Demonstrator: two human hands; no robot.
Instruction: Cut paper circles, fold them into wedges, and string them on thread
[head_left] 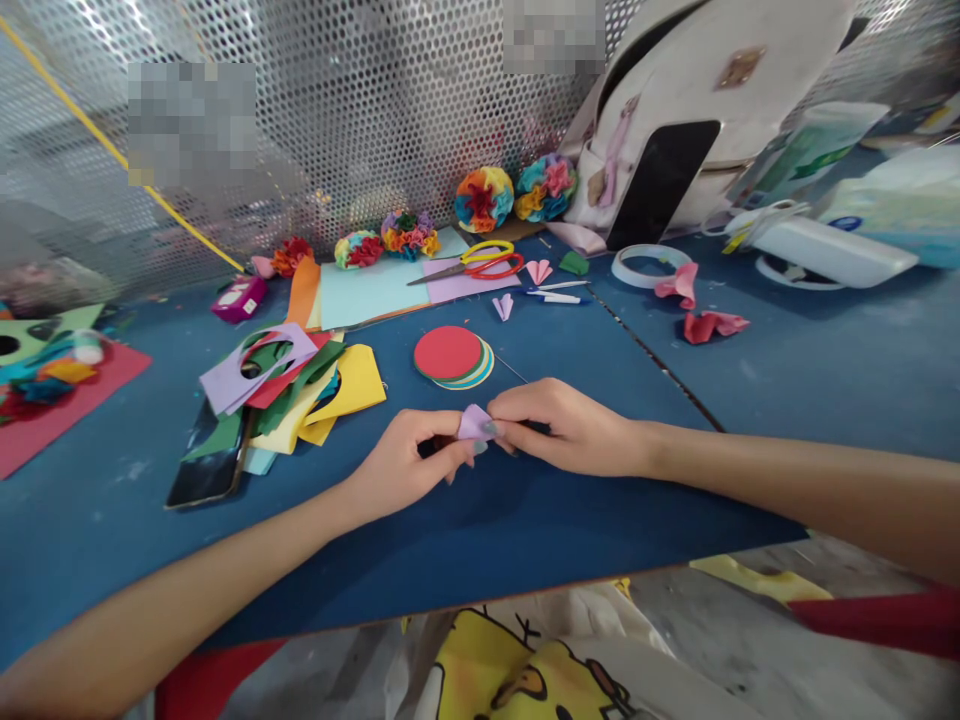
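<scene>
A small folded piece of lilac paper [475,422] is held over the front of the blue table [375,570]. My left hand [409,455] pinches its left side between thumb and fingers. From the right, my right hand [559,425] closes on the other side, with fingertips touching the paper. Just behind the hands lies a stack of round paper discs [448,354], red on top with green, blue and cream edges below. Farther back are a folded lilac piece [502,306] and a folded pink piece [538,271].
Paper offcuts with round holes [352,385] partly cover a phone [206,465] at left. Scissors [480,262] rest on paper sheets [367,293]. Paper flowers [484,200] line the mesh panel. A backpack [690,60], a leaning phone [664,180] and a tape roll [626,268] stand at right.
</scene>
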